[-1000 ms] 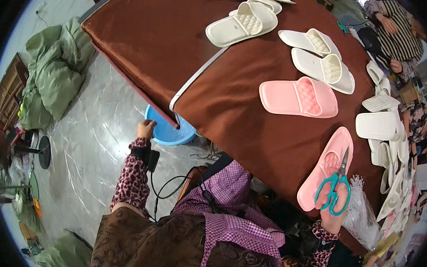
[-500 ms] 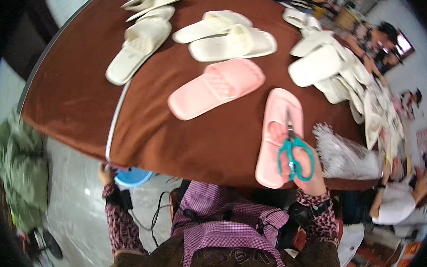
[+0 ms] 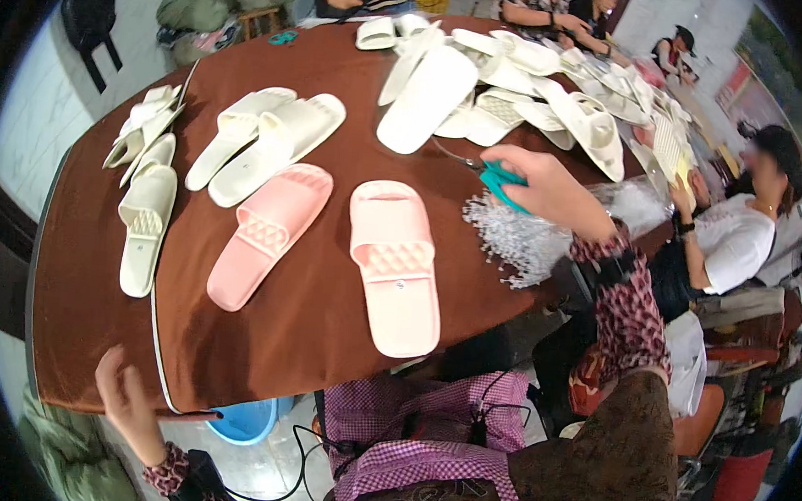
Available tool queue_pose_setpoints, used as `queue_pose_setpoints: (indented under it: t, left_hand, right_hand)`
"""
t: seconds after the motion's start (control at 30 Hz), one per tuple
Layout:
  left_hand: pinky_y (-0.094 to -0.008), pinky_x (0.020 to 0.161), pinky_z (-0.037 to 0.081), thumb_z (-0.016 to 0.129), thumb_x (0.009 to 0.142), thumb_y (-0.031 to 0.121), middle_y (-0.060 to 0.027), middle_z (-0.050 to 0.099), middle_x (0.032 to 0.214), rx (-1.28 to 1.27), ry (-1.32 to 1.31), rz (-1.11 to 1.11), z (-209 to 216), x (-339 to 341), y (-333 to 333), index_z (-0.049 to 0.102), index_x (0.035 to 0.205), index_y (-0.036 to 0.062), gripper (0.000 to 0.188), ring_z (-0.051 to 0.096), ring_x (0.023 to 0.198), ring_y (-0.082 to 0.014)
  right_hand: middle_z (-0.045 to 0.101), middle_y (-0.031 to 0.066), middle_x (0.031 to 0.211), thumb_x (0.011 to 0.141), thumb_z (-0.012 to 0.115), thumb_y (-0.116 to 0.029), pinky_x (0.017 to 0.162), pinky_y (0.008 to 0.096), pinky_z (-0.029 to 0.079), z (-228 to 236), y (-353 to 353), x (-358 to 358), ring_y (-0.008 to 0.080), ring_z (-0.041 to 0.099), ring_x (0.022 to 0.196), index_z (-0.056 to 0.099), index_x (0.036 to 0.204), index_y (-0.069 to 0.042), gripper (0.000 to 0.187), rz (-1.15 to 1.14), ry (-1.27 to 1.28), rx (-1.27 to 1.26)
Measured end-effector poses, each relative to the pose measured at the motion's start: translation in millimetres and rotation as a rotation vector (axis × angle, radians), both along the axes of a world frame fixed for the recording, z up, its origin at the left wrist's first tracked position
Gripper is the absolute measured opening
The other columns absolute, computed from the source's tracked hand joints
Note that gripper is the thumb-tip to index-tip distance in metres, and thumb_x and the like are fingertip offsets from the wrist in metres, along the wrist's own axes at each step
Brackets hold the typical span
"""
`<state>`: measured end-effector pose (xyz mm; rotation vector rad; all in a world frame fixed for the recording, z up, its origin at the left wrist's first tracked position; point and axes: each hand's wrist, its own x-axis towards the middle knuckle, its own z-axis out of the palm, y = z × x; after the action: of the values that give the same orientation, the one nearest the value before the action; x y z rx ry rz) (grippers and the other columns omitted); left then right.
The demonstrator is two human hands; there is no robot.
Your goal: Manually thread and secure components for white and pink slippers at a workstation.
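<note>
My right hand (image 3: 551,194) is closed around the teal handles of a pair of scissors (image 3: 504,185), whose blades point toward a heap of white slippers (image 3: 429,96). Just below that hand lies a spread of thin white plastic strands (image 3: 516,244) spilling from a clear bag. Two pink slippers lie side by side in front of me, the left pink slipper (image 3: 269,238) tilted and the right pink slipper (image 3: 395,269) nearly straight. My left hand (image 3: 127,408) is raised beside the table's near left edge, fingers apart and slightly blurred, holding nothing.
A brown cloth covers the table (image 3: 304,336); a pale cord (image 3: 152,327) runs across its left side. White slippers (image 3: 270,141) lie behind the pink ones, more at far left. A blue basin (image 3: 244,420) stands below the edge. Several people sit around the table.
The view has swung. My right hand, with the scissors, has left the right pink slipper for the plastic strands. My left hand has come up from the table's edge and its fingers show apart.
</note>
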<state>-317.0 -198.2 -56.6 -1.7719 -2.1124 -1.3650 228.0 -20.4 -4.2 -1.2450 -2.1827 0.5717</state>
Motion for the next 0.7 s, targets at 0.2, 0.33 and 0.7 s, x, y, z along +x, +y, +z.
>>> queue_pose_setpoints:
  t: [0.2, 0.33, 0.7]
  left_hand:
    - [-0.0443, 0.098, 0.036, 0.066, 0.079, 0.012, -0.0207, 0.046, 0.126, -0.288, 0.367, -0.484, 6.4, 80.1, 96.7, 0.053, 0.115, -0.0008, 0.040, 0.044, 0.116, -0.0396]
    - [-0.0458, 0.097, 0.036, 0.072, 0.073, 0.022, -0.0196, 0.045, 0.128, -0.482, 0.360, -0.573, -6.2, 87.1, 132.3, 0.051, 0.120, 0.0042, 0.055, 0.042, 0.117, -0.0400]
    - [-0.0469, 0.091, 0.039, 0.076, 0.060, 0.020, -0.0180, 0.046, 0.114, -0.408, 0.506, -0.515, -4.7, 138.9, 127.8, 0.049, 0.123, 0.0087, 0.070, 0.044, 0.106, -0.0388]
  right_hand:
    - [0.062, 0.0169, 0.096, 0.074, 0.058, -0.003, 0.080, 0.0414, 0.045, -25.3, 46.2, 75.7, 0.0358, 0.057, 0.092, 0.054, 0.112, -0.004, 0.038, -0.115, -0.437, 0.229]
    - [0.060, 0.0163, 0.098, 0.074, 0.057, 0.000, 0.082, 0.0414, 0.044, -41.7, 66.8, 93.6, 0.0339, 0.055, 0.096, 0.053, 0.115, -0.005, 0.041, -0.161, -0.536, 0.209]
    - [0.063, 0.0116, 0.089, 0.079, 0.056, -0.013, 0.076, 0.0425, 0.047, -48.0, 57.2, 91.1, 0.0306, 0.060, 0.089, 0.060, 0.105, -0.013, 0.026, -0.353, -0.890, 0.317]
